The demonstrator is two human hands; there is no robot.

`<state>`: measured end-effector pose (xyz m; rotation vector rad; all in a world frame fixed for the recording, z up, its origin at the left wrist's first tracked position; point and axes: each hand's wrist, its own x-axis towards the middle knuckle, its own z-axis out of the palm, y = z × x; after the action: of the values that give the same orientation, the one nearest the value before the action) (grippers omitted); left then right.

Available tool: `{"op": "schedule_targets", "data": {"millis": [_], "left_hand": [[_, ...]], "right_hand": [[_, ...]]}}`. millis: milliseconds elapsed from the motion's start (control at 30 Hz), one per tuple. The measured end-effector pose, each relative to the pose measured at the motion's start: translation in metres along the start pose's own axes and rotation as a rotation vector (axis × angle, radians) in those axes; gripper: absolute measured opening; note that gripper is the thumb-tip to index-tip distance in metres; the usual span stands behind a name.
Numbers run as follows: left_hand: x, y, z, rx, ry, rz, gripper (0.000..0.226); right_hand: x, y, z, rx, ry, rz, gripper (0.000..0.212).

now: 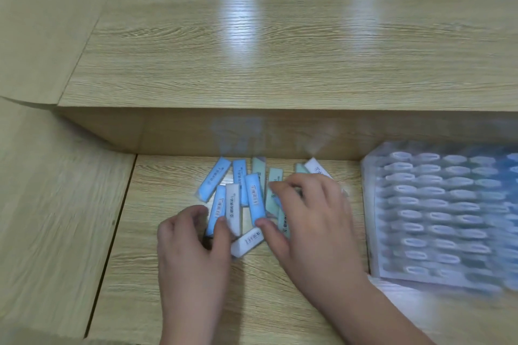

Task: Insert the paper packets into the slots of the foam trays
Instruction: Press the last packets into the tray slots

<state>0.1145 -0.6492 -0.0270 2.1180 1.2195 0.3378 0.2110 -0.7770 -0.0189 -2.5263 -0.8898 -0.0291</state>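
A loose heap of paper packets [253, 196], blue, pale green and white, is spread on the wooden surface [168, 302] in the lower middle of the frame, just below the front face of a raised wooden step [280, 50] that fills the upper half. The left hand [193, 241] is seen at the lower left edge of the heap, its fingers curled; the lower end of a blue packet [218, 209] appears to be pinched between its thumb and forefinger, though the motion blur leaves the grip uncertain. The right hand [314, 218] is laid over the right side of the heap with its fingers spread and lightly arched, the fingertips resting on the green packets and the thumb touching the lower end of another blue one. A white packet [246, 242] lies slanted between the two hands. A foam tray [437, 218] with rows of oval slots is set at the right edge of the frame, just beside the right hand and heavily blurred; no packet can be made out in its slots.
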Motion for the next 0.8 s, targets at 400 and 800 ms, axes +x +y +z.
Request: {"op": "schedule_targets", "data": {"millis": [400,800], "left_hand": [[0.001,0.004,0.008,0.16,-0.051,0.133,0.014],[-0.06,0.069,-0.029,0.028,-0.462,0.498,0.034]], "right_hand": [[-0.013,-0.002,-0.001,-0.027,-0.2,-0.243,0.017],[-0.11,0.055,-0.091,0.649,-0.232,0.182,0.039]]}}
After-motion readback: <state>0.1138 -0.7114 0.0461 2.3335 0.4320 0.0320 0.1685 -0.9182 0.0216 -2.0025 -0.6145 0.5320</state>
